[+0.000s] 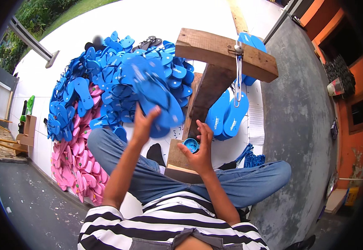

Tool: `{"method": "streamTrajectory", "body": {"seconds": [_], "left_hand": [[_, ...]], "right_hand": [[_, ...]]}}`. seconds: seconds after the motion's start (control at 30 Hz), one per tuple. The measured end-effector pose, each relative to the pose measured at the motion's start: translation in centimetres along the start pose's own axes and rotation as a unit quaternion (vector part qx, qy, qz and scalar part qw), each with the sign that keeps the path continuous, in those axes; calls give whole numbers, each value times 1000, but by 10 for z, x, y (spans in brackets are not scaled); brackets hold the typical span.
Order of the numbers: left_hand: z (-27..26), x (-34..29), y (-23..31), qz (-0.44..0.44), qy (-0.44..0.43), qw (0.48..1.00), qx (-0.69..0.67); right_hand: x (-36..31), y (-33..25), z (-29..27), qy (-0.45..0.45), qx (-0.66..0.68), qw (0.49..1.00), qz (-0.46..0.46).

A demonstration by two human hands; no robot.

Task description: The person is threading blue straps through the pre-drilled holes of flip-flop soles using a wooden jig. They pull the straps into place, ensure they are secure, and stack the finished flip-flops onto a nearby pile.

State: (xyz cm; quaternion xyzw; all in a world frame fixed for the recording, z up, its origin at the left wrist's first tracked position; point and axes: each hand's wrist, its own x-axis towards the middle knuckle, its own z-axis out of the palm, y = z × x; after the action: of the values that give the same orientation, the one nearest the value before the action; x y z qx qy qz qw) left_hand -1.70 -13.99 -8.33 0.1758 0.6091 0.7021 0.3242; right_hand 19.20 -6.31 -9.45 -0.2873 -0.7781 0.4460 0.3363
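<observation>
Both hands are busy. The left hand [143, 121] is raised in front of the person, fingers clenched on a blue sandal [156, 93] that is blurred with motion and tilted over the heap beyond. The right hand [199, 146] rests lower, curled around a small blue cap [191, 144] pinched at the near end of a wooden jig [208, 89], whose dark post rises to a thick crossbeam [225, 54]. A metal hook [238, 77] hangs from that beam.

As a judgement of progress: a big blue pile [119, 79] with straps fitted lies ahead and to the left, and a pink pile [75, 162] sits nearer on the left. Bare blue soles [227, 114] lean just right of the post, and a bundle of loose blue straps [250, 158] lies by the right knee. So much looks done, while at least 3 soles and some straps look left; I cannot tell whether the held sandal is finished.

Room to move is tight. The person sits cross-legged on the white floor [148, 21], knees either side of the jig base. The heaps crowd the left and front, a grey wall [298, 125] closes the right, and the beam overhangs the right hand. The clearest space is straight up and over the lap.
</observation>
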Motion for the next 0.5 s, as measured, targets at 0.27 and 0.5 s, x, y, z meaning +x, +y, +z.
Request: {"method": "streamTrajectory", "body": {"seconds": [0.27,0.5], "left_hand": [[-81,227,7,-37,215,976,21],[-118,289,-41,-29,278,879,386]], "right_hand": [[1,41,-3,78,83,988,102],[20,86,-79,254,-62,957,123]]}}
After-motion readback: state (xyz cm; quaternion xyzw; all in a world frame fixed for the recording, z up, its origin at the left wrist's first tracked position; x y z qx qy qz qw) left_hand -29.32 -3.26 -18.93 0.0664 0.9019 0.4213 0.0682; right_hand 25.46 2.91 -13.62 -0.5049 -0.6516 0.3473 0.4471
